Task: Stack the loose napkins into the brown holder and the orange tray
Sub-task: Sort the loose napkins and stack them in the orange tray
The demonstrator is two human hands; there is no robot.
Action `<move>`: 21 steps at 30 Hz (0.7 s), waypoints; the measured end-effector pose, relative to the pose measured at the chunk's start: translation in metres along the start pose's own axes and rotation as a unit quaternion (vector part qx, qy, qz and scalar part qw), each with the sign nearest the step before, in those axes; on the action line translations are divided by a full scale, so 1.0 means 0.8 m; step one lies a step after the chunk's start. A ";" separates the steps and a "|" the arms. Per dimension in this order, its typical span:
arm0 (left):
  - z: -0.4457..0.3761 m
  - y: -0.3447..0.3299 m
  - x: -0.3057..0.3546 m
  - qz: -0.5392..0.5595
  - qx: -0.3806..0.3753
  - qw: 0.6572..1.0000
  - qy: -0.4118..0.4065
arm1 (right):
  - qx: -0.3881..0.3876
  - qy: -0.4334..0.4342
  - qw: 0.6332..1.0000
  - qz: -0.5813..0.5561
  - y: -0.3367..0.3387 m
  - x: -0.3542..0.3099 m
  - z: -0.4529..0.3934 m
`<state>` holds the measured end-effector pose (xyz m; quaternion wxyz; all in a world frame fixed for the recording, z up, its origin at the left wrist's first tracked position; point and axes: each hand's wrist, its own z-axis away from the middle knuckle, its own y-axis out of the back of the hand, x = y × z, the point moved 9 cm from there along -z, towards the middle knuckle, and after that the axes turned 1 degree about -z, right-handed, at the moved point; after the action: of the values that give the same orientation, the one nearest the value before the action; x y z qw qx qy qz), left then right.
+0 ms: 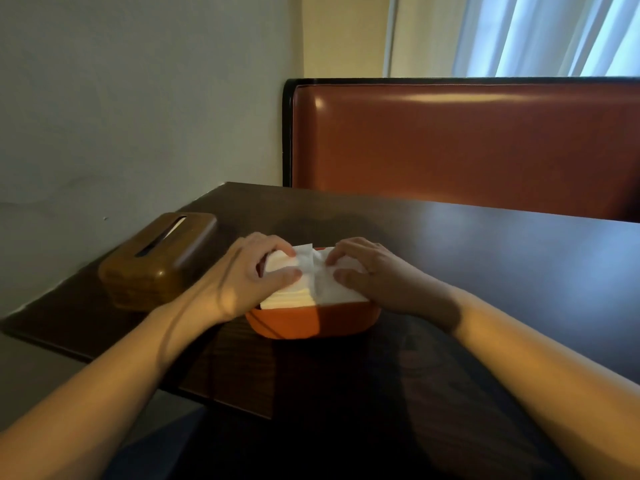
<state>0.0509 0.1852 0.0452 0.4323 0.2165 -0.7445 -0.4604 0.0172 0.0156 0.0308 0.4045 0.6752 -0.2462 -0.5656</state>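
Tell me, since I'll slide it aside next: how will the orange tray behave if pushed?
The orange tray looks low and wide, so it should slide, not tip. The napkins rise above its rim, so top sheets may shift. It probably feels light.

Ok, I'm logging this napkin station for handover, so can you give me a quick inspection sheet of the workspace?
Surface: dark wooden table.
Job's things: orange tray holds a white napkin stack rising above its rim; brown holder to its left, by the wall, white showing in its slot.
Clutter: nothing seen.
Grippers: left hand and right hand both grip the stack's top.
Cables: nothing seen.
Surroundings: reddish booth seat, curtained window.
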 end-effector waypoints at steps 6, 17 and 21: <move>-0.002 -0.026 0.026 0.053 0.041 0.997 -0.031 | 0.014 -0.005 0.999 0.043 0.013 0.014 0.034; -0.031 -0.124 0.197 0.108 -0.027 0.983 -0.146 | 0.127 0.093 0.940 0.302 0.098 0.061 0.179; -0.035 -0.144 0.263 0.069 -0.040 0.977 -0.196 | 0.083 0.033 0.963 0.255 0.126 0.098 0.224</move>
<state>-0.0462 -0.0359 0.0435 0.3173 0.0529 -0.8087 -0.4925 -0.1241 -0.1499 0.0638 0.4854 0.6398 -0.4427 -0.3988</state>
